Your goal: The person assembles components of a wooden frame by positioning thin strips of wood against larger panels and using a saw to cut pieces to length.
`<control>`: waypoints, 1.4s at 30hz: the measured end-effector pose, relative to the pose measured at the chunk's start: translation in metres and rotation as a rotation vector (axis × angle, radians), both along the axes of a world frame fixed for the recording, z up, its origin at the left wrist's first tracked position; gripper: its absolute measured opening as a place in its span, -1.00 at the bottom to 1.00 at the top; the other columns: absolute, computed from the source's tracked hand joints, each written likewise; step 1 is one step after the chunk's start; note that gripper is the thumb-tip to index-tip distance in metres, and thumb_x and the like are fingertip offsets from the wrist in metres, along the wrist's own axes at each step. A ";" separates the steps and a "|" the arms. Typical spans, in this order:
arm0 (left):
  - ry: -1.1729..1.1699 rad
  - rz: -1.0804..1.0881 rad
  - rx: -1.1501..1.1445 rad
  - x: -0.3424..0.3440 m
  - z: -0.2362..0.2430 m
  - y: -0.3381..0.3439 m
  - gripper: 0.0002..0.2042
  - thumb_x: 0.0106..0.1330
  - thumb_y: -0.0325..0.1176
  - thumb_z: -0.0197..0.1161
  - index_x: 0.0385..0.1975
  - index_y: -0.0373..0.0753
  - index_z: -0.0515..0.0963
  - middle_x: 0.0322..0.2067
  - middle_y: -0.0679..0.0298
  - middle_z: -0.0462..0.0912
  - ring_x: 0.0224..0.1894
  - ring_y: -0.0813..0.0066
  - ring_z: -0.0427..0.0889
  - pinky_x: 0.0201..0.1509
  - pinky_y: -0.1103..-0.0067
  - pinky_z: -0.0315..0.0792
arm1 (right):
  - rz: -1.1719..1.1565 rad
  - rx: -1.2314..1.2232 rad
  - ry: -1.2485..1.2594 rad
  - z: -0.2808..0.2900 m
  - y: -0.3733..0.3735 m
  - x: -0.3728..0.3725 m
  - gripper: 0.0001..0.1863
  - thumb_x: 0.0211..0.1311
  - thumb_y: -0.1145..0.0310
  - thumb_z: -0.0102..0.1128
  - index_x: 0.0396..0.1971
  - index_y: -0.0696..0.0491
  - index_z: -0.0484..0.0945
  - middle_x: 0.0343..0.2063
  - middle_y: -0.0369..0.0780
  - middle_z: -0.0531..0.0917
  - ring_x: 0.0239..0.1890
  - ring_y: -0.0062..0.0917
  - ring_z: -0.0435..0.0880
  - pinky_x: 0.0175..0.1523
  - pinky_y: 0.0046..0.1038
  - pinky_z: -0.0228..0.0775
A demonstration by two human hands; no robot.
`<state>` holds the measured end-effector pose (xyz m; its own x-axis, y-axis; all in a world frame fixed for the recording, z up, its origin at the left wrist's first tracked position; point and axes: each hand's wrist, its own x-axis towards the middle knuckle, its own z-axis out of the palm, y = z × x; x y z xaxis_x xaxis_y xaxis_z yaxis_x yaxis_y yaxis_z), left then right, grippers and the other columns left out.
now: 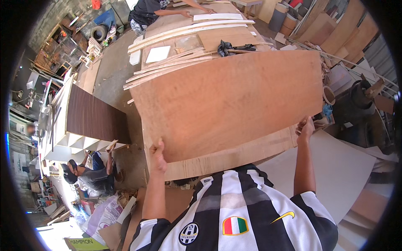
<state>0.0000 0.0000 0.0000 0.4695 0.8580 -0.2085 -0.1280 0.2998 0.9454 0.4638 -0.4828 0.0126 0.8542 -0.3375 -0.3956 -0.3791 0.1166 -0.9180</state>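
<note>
A wide reddish-brown plywood sheet (234,100) spans the space in front of me, over a workbench. My left hand (158,155) grips its near left corner, thumb on top and fingers out of sight beneath. At the near right corner my right hand (305,127) is closed round the edge. Below the sheet's near edge shows a strip of the paler wooden bench top (226,161). The sheet's far side reaches up to several thin wood strips (167,65) lying on the bench.
A dark brown cabinet (94,115) stands at the left, with a person (96,173) crouching by it. Another person (146,12) works at the bench's far end. White boards (339,167) lean at the near right; buckets (362,98) and scrap crowd the right side.
</note>
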 end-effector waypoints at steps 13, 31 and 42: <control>0.074 -0.108 -0.169 -0.050 0.000 0.048 -0.49 0.39 -0.11 0.38 0.20 -0.30 0.49 0.14 0.25 0.60 0.16 0.36 0.59 0.27 0.34 0.48 | 0.599 -0.567 -0.262 -0.040 0.002 0.141 -0.41 0.40 0.01 0.27 0.21 0.17 0.53 0.05 -0.04 0.67 0.13 -0.36 0.62 0.21 -0.36 0.43; 0.895 -0.003 0.101 -0.034 -0.010 0.112 -0.25 0.39 0.25 0.22 0.20 -0.44 0.51 0.07 0.15 0.60 0.10 0.33 0.53 0.25 0.34 0.38 | 0.747 -0.788 -0.245 -0.012 0.044 0.070 -0.46 0.25 0.09 0.36 0.13 0.12 0.63 0.00 0.07 0.71 0.06 -0.11 0.72 0.15 -0.24 0.54; 0.902 0.016 0.101 -0.047 -0.042 0.139 -0.23 0.39 0.28 0.20 0.11 -0.49 0.56 0.07 0.04 0.61 0.13 0.26 0.53 0.26 0.35 0.37 | 0.742 -0.858 -0.270 0.009 0.057 0.059 -0.52 0.24 0.17 0.39 0.05 0.19 0.66 -0.16 0.00 0.72 -0.12 -0.21 0.76 -0.01 -0.31 0.58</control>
